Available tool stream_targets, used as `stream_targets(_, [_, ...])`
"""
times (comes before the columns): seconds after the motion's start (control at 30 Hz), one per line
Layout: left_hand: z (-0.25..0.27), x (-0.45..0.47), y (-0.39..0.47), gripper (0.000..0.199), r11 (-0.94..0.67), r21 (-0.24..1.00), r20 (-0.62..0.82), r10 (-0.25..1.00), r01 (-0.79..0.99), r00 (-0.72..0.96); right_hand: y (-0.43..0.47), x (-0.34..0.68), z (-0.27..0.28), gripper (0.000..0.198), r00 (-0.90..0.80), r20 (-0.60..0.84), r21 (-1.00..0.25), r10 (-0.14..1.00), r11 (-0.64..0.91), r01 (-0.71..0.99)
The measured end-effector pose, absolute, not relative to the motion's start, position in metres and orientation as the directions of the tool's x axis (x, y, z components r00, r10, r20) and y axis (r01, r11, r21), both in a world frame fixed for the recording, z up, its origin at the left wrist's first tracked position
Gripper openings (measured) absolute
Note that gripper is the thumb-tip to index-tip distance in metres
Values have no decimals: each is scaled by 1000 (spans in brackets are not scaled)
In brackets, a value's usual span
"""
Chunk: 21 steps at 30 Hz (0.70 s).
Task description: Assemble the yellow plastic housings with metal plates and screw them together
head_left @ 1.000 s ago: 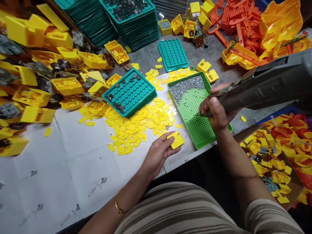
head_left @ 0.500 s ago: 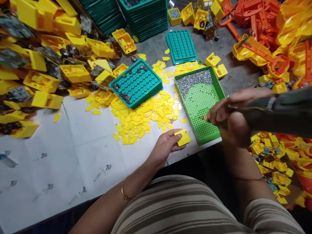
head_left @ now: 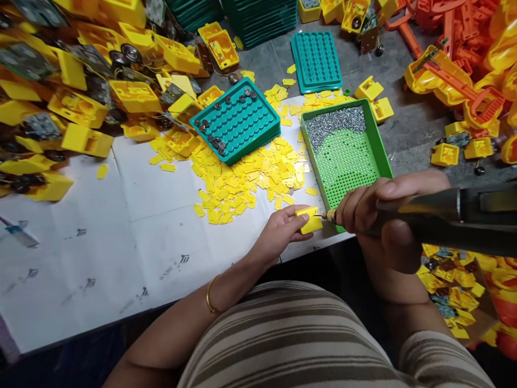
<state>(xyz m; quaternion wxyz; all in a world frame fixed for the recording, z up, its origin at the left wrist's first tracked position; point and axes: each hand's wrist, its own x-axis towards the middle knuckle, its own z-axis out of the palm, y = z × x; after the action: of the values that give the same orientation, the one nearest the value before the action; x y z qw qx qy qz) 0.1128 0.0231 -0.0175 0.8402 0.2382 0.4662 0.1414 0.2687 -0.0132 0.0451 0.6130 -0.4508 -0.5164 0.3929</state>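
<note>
My left hand (head_left: 283,229) grips a small yellow plastic case (head_left: 310,222) with a dotted patch of holes, near the table's front edge. My right hand (head_left: 375,210) is wrapped round a dark electric screwdriver (head_left: 460,215). Its thin bit points left and meets the case's right edge or ends just beside it; I cannot tell which. Behind the screwdriver stands a green tray (head_left: 382,143) with a perforated floor, and small metal screws (head_left: 335,125) are heaped at its far end. Part of the tray's near right corner is hidden by my right hand.
Yellow flat pieces (head_left: 238,186) lie piled left of the tray. A teal tray stack (head_left: 238,121) holds several button cells; another teal tray (head_left: 317,62) lies behind. Yellow housings with circuit boards (head_left: 135,97) crowd the left. Orange parts (head_left: 448,48) fill the right back.
My right hand has brought the screwdriver from over the green tray leftward and nearer, to the yellow case. My left hand still holds the case. The whole view has shifted slightly.
</note>
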Motion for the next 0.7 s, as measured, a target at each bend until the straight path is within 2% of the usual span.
stream_targets(0.17, [-19, 113, 23, 47, 843, 537, -712, 465, -19, 526, -6, 266, 32, 17, 216, 337, -924, 917, 366, -113])
stream_targets(0.37, [-19, 112, 24, 46, 830, 558, -697, 471, -4, 541, -7, 269, 29, 23, 186, 256, -962, 949, 269, -46])
stream_targets(0.57, [-19, 111, 22, 45, 833, 553, -708, 466, 7, 531, -4, 264, 35, 21, 221, 369, -921, 903, 387, -43])
stream_targets(0.7, [-18, 111, 23, 41, 838, 545, -711, 462, 1, 531, -6, 263, 36, 21, 247, 328, -936, 912, 349, -43])
